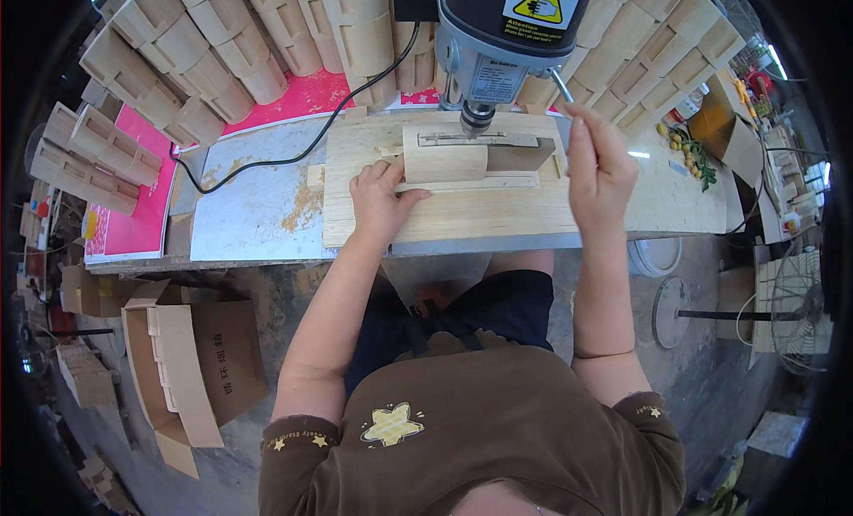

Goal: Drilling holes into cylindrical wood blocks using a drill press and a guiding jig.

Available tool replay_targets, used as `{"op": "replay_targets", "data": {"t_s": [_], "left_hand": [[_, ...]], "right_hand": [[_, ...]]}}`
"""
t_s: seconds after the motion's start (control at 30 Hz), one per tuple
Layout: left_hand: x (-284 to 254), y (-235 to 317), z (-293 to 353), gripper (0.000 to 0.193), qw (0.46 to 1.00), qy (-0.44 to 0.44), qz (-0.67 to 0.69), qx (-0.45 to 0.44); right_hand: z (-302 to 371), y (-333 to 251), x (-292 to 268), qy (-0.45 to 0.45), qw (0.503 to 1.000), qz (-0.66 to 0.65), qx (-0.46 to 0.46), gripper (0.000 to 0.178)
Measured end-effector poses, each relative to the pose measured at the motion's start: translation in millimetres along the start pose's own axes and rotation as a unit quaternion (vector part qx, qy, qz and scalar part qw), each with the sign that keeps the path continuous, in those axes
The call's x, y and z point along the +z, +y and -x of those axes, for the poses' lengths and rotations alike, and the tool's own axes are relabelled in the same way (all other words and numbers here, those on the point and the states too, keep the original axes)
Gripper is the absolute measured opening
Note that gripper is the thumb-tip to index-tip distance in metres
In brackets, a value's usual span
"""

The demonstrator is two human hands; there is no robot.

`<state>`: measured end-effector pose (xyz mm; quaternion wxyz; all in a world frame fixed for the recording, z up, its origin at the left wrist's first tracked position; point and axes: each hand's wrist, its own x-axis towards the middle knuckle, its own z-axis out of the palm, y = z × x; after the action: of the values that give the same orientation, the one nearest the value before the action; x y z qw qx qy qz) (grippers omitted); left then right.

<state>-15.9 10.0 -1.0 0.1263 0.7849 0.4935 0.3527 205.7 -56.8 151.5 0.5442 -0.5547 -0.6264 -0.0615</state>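
A pale wooden box-like piece (444, 163) with a rounded front lies on a wooden board (355, 216) beneath the drill press (498, 59). Its top carries a metal strip (480, 141) with a slot. My left hand (380, 196) is closed against the left end of the piece, thumb stretched along the low front strip. Over on the right, my right hand (602, 170) grips the thin metal feed lever (562, 85) of the drill press. The chuck (476, 118) sits just above the strip; the bit's tip is too small to make out.
Stacks of similar wooden pieces (213, 59) stand behind, left and right (640, 54). A black cable (293, 165) curves across the bench's left part. An open cardboard box (227, 365) is on the floor at left; a fan (795, 312) stands at right.
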Motion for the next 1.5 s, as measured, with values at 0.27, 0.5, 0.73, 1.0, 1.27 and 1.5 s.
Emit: {"op": "replay_targets", "data": {"t_s": [0.27, 0.5, 0.73, 1.0, 1.27, 1.5], "left_hand": [[2, 0, -2, 0.061, 1.000, -0.002, 0.005, -0.010], [2, 5, -2, 0.043, 1.000, 0.020, 0.013, 0.004], [22, 33, -9, 0.053, 0.999, 0.008, -0.024, 0.023], [23, 31, -6, 0.053, 0.999, 0.035, -0.026, 0.032], [24, 30, -6, 0.062, 0.999, -0.001, -0.028, 0.015], [23, 30, -6, 0.062, 1.000, -0.009, -0.029, 0.008]], "right_hand": [[39, 63, 47, 0.048, 0.993, -0.077, -0.080, 0.016], [2, 32, 9, 0.070, 0.992, 0.003, -0.101, 0.003], [-154, 19, 16, -0.013, 0.988, 0.146, 0.051, 0.038], [-121, 4, -3, -0.040, 0.996, 0.085, -0.007, 0.031], [-11, 1, -11, -0.033, 0.999, -0.019, 0.005, 0.010], [42, 63, 44, 0.052, 0.992, -0.054, -0.106, 0.015]]}}
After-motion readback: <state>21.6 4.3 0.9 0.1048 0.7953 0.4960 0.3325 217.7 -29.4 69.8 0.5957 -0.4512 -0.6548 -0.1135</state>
